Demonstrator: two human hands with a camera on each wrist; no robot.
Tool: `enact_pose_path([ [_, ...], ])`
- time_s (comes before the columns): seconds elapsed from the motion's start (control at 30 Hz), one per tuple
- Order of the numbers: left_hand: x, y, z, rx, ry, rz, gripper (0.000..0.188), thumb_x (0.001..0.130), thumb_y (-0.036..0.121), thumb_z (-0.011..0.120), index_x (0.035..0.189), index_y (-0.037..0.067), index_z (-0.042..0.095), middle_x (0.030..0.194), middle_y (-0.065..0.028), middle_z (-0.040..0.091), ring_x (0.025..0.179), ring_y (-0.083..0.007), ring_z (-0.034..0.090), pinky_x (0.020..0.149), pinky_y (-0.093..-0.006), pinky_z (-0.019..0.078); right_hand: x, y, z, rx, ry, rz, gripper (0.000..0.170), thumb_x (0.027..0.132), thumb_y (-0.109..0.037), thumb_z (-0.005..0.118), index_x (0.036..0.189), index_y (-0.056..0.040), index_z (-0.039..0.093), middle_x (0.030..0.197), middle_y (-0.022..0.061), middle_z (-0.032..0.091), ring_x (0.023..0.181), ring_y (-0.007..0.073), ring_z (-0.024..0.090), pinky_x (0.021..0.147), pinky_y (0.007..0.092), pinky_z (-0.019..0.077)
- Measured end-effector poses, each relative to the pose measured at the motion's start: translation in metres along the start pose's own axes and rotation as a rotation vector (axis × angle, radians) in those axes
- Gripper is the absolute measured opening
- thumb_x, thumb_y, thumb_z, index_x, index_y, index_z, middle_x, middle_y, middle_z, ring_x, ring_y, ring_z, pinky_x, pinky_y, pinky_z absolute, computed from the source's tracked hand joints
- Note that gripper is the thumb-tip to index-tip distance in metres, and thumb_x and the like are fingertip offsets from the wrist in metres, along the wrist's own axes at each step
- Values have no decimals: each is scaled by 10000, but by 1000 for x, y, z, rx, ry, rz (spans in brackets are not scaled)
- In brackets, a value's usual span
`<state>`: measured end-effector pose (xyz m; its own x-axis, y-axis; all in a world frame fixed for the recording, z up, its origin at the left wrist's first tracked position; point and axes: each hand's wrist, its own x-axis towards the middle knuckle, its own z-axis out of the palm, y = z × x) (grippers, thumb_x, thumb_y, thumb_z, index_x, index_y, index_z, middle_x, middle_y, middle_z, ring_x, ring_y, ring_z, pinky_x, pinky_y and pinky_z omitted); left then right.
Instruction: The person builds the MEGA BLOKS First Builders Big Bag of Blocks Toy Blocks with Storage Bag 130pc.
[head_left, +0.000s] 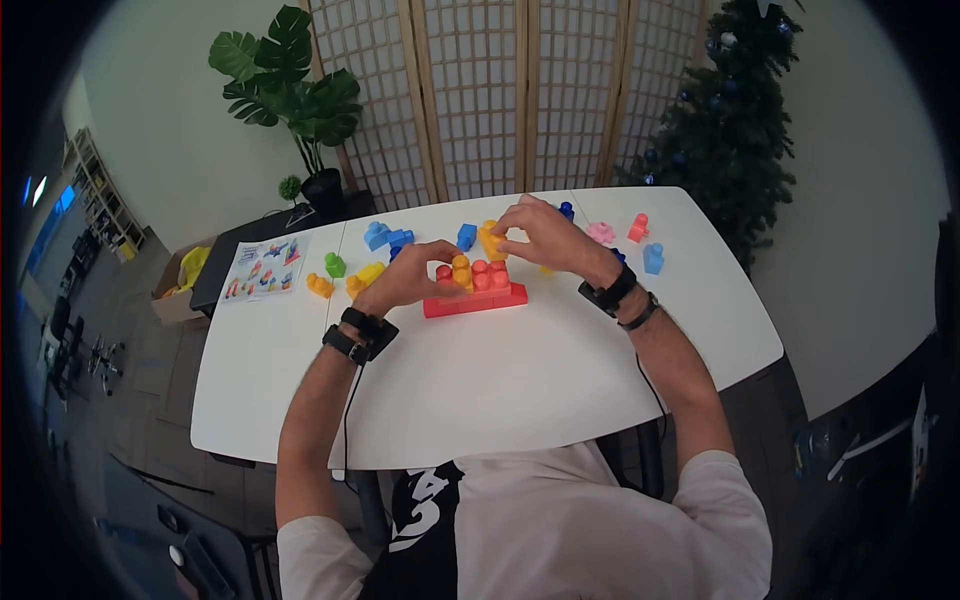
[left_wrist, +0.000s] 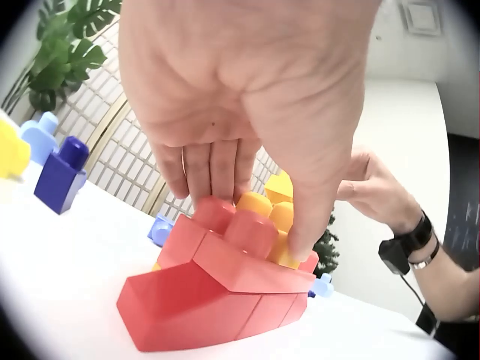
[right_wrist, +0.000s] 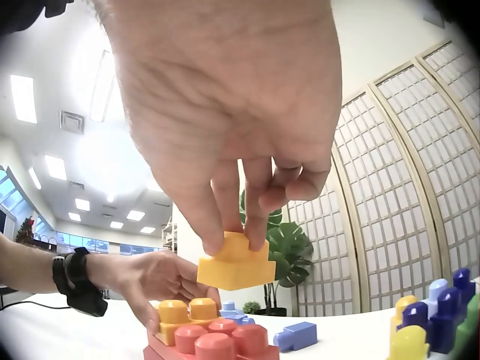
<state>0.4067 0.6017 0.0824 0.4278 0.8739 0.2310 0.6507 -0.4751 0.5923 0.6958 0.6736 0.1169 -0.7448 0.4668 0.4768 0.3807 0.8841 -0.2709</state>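
Observation:
A red toy-block build (head_left: 475,303) stands on the white table in front of the person, its base sloping up at the ends. On its studs sits an orange block (right_wrist: 172,322), beside bare red studs. The left hand (head_left: 410,275) grips this orange block, thumb on the near side and fingers behind it. Above and beyond the build, the right hand (head_left: 550,235) pinches a yellow-orange block (right_wrist: 236,274) between thumb and fingertips. In the right wrist view this block hangs over the red studs with a gap below it.
Loose blocks lie around the build: a green one (head_left: 335,265), light blue ones (head_left: 376,235), a blue one (head_left: 467,237), a pink one (head_left: 600,232) and a red one (head_left: 638,228). A printed picture sheet (head_left: 265,270) lies at the table's left end.

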Motion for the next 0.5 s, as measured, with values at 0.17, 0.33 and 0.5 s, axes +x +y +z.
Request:
enact_pose_path([
  [0.17, 0, -1, 3, -22, 21, 27, 581, 788, 214, 930, 1275, 4, 694, 1211, -137, 771, 1180, -269, 725, 1077, -366, 530, 8, -18, 2, 64, -41, -45, 257, 903, -180, 801, 1095, -9, 801, 1057, 86, 777, 1066, 254, 614, 949, 379, 524],
  [0.33, 0, -1, 4, -22, 39, 22, 562, 781, 186, 925, 1260, 2, 696, 1182, -131, 778, 1181, -263, 730, 1089, -364, 526, 13, -26, 11, 21, -81, -50, 244, 889, -150, 793, 1084, -4, 800, 1035, 89, 771, 1056, 257, 611, 943, 378, 527],
  [0.5, 2, -1, 3, -29, 11, 25, 600, 764, 219, 945, 1261, 0, 689, 1178, -153, 778, 1163, -283, 731, 1094, -373, 525, 10, -29, 30, -5, -123, -3, 200, 873, -121, 778, 1037, -10, 801, 987, 109, 757, 1051, 286, 622, 936, 399, 536],
])
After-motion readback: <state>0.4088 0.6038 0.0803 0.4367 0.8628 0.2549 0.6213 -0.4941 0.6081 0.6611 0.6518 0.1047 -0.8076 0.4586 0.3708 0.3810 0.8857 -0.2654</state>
